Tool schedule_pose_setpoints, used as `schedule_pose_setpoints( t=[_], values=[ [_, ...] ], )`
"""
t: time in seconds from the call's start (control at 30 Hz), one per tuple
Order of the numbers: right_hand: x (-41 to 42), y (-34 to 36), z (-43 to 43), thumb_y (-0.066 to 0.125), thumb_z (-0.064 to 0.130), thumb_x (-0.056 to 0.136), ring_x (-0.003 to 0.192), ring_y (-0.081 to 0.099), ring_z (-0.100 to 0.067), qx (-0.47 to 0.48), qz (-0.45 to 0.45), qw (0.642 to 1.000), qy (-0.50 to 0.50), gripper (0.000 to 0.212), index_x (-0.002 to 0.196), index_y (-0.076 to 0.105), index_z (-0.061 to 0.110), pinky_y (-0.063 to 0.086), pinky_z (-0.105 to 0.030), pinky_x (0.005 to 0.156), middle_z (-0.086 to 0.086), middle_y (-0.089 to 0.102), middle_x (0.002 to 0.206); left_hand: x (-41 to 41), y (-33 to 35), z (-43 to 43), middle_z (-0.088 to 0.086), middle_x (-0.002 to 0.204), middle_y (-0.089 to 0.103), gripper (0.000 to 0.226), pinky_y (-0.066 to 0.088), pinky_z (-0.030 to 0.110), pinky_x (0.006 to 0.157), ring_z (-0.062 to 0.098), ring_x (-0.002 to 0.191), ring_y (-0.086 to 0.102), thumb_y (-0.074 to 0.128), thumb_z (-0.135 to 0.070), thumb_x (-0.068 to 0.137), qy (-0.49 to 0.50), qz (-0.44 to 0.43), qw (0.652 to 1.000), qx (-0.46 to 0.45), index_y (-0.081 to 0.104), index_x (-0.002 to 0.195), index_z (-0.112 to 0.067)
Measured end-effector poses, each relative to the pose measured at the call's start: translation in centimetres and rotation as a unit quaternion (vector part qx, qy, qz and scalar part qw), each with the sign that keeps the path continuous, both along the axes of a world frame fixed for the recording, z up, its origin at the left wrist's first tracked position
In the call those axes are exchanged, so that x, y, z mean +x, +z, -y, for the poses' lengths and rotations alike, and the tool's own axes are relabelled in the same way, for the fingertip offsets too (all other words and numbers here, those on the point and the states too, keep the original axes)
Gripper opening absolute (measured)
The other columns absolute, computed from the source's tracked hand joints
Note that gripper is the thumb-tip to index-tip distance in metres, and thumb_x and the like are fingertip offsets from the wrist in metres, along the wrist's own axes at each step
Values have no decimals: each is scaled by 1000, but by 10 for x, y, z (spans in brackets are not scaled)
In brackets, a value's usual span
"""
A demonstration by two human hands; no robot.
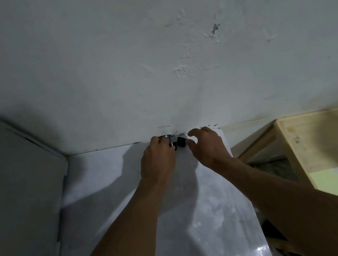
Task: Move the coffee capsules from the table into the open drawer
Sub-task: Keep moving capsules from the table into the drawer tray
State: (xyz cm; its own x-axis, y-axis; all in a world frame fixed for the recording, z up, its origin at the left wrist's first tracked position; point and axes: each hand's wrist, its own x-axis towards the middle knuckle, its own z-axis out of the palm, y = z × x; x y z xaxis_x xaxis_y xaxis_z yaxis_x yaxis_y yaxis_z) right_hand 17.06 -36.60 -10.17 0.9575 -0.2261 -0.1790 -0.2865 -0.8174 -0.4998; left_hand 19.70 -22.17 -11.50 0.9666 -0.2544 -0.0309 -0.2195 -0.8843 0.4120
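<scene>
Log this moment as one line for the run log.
left hand: holding capsules | right hand: open, reaching black capsule | location: table by wall | drawer: not identifiable

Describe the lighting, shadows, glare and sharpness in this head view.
Head view: dim and soft overall; the hands cast broad shadows on the white table, with glare near its front edge; the capsules between the left hand and right hand are dark, small and blurred; wide-angle bending shows at the wooden drawer.
</scene>
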Motion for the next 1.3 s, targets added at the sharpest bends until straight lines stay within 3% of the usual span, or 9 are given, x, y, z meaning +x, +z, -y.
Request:
schedule_pose_setpoints(
  t=[0.1,0.23,0.43,0.6,0.7,0.8,0.93,1.03,1.3],
  values=[
    [10,-12,-1,50,24,94,108,55,-30,27,-10,1000,-1,31,123,59,16,42,-33,88,-13,59,116,5,-11,5,11,111,57,28,48,37,79,31,97,60,51,-25,93,-6,-13,1000,4,60,116,-14],
    [19,-24,-2,54,20,91,102,54,-31,51,-19,998,11,26,114,64,15,41,-32,80,-14,60,107,13,-20,5,12,111,57,25,49,39,78,33,97,60,54,-25,92,-12,-23,1000,3,61,112,-13],
    [21,-32,-4,61,16,86,95,57,-29,84,-2,996,1,22,106,67,15,46,-34,81,-14,66,101,12,-25,8,11,117,54,25,49,40,84,33,99,59,55,-26,92,-14,-43,999,-11,62,110,-10],
    [19,-34,-7,66,12,81,86,60,-28,71,10,997,11,13,94,68,11,49,-32,74,-11,68,95,5,-27,4,13,119,52,23,48,37,90,31,102,58,60,-16,88,-23,-46,998,-37,61,108,-5],
    [14,-37,-6,64,6,81,84,60,-30,53,10,998,36,8,89,64,6,41,-25,67,-12,67,93,1,-30,-1,16,112,57,19,49,36,87,31,98,61,64,-9,84,-34,-36,998,-50,63,102,-2],
    [8,-38,-4,63,3,81,89,58,-29,46,-3,998,47,19,99,60,8,40,-25,70,-11,63,101,0,-30,-5,15,110,61,22,50,34,88,30,99,61,67,-12,83,-37,-34,998,-48,62,103,-4],
    [2,-32,-3,65,5,82,111,55,-28,43,-20,998,40,50,130,53,12,46,-31,96,-11,57,125,-4,-26,-8,12,125,53,44,45,29,96,26,112,55,71,-16,82,-36,-37,997,-50,54,122,-10],
    [-5,-21,-3,66,9,83,110,54,-27,26,-15,999,45,48,130,54,12,44,-28,95,-11,57,122,-7,-17,-15,10,128,48,55,43,28,99,24,115,53,72,-17,81,-41,-44,997,-51,50,131,-11],
    [-39,20,-19,77,22,76,102,56,-27,4,34,999,36,50,122,59,12,44,-31,86,-10,61,115,-22,22,-34,7,125,53,55,45,28,96,22,111,56,75,-21,79,-54,-32,993,-98,53,129,-10]
  ],
)
